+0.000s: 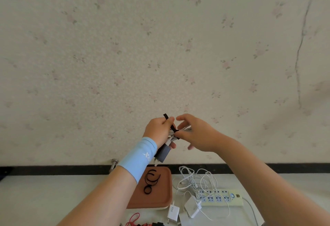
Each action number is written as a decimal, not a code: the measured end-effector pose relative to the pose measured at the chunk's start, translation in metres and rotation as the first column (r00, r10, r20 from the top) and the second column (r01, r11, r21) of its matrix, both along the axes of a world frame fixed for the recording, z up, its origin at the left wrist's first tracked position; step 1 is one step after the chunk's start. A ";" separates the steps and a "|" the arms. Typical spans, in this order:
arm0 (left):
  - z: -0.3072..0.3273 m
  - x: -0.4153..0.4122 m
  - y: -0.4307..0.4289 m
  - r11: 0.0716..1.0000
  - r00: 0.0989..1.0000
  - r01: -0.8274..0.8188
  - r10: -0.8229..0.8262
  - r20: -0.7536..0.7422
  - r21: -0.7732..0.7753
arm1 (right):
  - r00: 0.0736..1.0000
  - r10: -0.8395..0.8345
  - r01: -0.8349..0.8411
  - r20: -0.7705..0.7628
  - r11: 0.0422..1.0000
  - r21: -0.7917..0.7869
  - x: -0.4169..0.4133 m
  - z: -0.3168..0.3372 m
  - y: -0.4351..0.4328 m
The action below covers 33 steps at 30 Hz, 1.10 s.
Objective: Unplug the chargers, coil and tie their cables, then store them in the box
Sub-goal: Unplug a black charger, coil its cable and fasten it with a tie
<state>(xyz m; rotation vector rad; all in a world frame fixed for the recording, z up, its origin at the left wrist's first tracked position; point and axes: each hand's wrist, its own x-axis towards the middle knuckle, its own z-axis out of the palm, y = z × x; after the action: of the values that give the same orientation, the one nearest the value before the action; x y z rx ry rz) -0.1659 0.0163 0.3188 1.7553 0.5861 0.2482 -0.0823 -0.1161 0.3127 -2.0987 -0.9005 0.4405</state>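
While left hand [158, 131] grips grey charger [164, 152], white cable [186, 129] coiled, right hand [198, 134] pinching black tie [171, 124]

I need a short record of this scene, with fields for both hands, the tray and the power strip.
left hand: grips coiled cable and grey charger
right hand: pinches black tie on the coil
tray: brown, holds spare ties
power strip: on table, loose white cables beside it
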 end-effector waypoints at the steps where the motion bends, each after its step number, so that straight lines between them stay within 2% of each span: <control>1: 0.001 -0.001 0.001 0.999 1.000 0.027 -0.027 -0.001 0.023 | 0.999 0.039 -0.039 0.007 0.996 -0.075 0.000 0.000 -0.002; 4: 0.000 -0.002 0.006 0.988 0.993 0.116 -0.115 -0.016 0.101 | 0.990 0.116 -0.096 0.085 0.973 -0.209 0.002 0.005 -0.011; 6: 0.001 -0.004 0.013 0.970 0.982 0.186 -0.179 -0.054 0.154 | 0.981 0.119 -0.087 0.152 0.975 -0.204 0.004 0.007 -0.016; 10: 0.001 -0.010 0.021 0.928 0.937 0.348 -0.346 -0.036 0.135 | 0.966 0.090 -0.063 0.241 0.991 -0.119 0.006 0.007 -0.018; 14: -0.001 -0.007 0.020 0.955 0.964 0.239 -0.256 0.074 0.176 | 0.970 0.085 -0.099 0.227 0.994 0.052 0.006 0.007 -0.016; 18: -0.005 -0.004 0.021 0.959 0.978 0.176 -0.195 0.068 0.223 | 0.959 0.101 -0.142 0.264 0.980 0.142 0.002 0.008 -0.015; 20: -0.006 -0.004 0.022 0.975 0.979 0.184 -0.193 0.068 0.124 | 0.954 0.091 -0.148 0.284 0.971 0.186 -0.001 0.007 -0.013; 23: -0.007 -0.004 0.019 0.966 0.968 0.237 -0.226 0.108 -0.105 | 0.955 0.054 -0.135 0.290 0.954 0.267 -0.004 0.006 -0.012; 26: -0.006 -0.005 0.016 0.935 0.952 0.300 -0.281 0.118 -0.190 | 0.960 0.013 -0.107 0.280 0.940 0.324 -0.006 0.003 -0.011; 28: -0.006 -0.004 0.019 0.950 0.958 0.279 -0.267 0.101 -0.137 | 0.966 -0.008 -0.084 0.260 0.937 0.340 -0.006 0.002 -0.010; 31: -0.006 -0.001 0.024 0.981 0.980 0.180 -0.186 0.072 0.076 | 0.979 -0.040 -0.016 0.200 0.962 0.271 -0.004 0.001 -0.009; 33: -0.007 0.000 0.025 0.977 0.984 0.140 -0.155 0.085 0.158 | 0.996 -0.065 0.051 0.055 0.974 0.219 -0.001 0.002 -0.009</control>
<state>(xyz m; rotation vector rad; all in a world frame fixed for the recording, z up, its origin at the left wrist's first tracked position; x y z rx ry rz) -0.1663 0.0410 0.3114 1.9123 0.3728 0.2780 -0.0831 -0.1249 0.3150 -1.9407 -0.8786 0.2364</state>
